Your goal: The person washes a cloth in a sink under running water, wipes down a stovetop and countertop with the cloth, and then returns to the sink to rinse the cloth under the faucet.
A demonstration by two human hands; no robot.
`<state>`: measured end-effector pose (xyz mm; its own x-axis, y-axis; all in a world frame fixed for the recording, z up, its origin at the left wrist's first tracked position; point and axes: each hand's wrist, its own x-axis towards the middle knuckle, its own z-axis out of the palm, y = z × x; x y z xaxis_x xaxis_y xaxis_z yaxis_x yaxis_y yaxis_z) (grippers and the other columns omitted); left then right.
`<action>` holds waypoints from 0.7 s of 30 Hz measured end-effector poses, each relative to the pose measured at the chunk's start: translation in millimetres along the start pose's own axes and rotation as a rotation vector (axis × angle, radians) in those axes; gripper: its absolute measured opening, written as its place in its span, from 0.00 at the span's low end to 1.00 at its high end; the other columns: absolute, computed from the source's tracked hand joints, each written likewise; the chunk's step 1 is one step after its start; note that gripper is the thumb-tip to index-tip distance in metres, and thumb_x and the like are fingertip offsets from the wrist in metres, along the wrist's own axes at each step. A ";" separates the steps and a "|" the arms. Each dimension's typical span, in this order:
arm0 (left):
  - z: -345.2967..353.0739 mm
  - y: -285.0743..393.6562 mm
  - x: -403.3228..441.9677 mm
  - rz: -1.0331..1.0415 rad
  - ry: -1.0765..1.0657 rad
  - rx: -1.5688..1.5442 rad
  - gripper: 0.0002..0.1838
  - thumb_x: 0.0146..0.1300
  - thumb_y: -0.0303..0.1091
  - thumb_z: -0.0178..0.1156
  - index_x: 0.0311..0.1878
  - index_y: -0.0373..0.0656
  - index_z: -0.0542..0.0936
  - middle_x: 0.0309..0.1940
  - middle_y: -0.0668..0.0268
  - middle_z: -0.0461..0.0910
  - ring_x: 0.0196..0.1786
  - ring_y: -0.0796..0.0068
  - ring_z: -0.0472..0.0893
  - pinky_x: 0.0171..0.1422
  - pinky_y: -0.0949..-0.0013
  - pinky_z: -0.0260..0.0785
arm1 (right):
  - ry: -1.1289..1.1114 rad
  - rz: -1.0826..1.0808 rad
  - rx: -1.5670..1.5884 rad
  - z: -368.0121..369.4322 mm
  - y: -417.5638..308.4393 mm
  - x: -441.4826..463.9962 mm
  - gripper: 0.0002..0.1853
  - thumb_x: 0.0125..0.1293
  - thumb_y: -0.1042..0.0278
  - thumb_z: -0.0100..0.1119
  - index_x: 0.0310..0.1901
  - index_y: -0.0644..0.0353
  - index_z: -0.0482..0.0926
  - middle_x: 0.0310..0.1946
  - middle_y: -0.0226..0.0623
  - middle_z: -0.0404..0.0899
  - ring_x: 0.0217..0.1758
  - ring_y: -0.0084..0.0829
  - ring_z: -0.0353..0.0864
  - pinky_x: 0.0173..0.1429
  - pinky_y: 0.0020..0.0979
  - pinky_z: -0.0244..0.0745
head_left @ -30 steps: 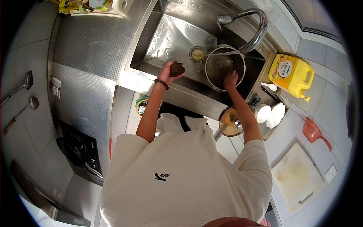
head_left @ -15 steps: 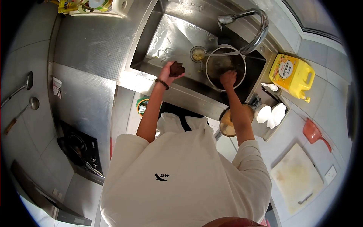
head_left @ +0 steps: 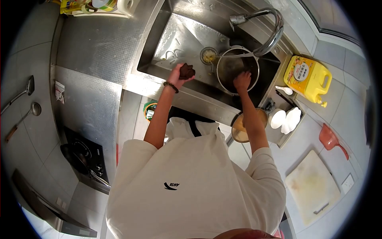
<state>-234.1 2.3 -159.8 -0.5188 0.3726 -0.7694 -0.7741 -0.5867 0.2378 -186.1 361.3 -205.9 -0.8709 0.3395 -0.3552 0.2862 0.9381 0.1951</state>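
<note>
Sink: held pot, tap overhanging; left grip held brown piece; right grip, in pot, unclear; jug alongside.

One head-worn camera looks forward and steeply down, with the shirt close below it and the sink farther off, in a wide round view with black corners.
</note>
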 end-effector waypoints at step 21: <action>-0.1 -0.9 2.5 0.002 0.007 -0.010 0.21 0.66 0.48 0.56 0.53 0.41 0.72 0.50 0.58 0.78 0.51 0.60 0.79 0.55 0.49 0.77 | -0.014 -0.022 -0.036 12.4 -0.8 -3.4 0.23 0.54 0.62 0.63 0.48 0.69 0.74 0.60 0.55 0.67 0.64 0.48 0.66 0.64 0.40 0.67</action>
<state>-234.6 3.8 -161.9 -0.5177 0.3666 -0.7730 -0.7693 -0.5948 0.2332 -178.4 360.2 -216.2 -0.8711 0.3204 -0.3721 0.2527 0.9423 0.2197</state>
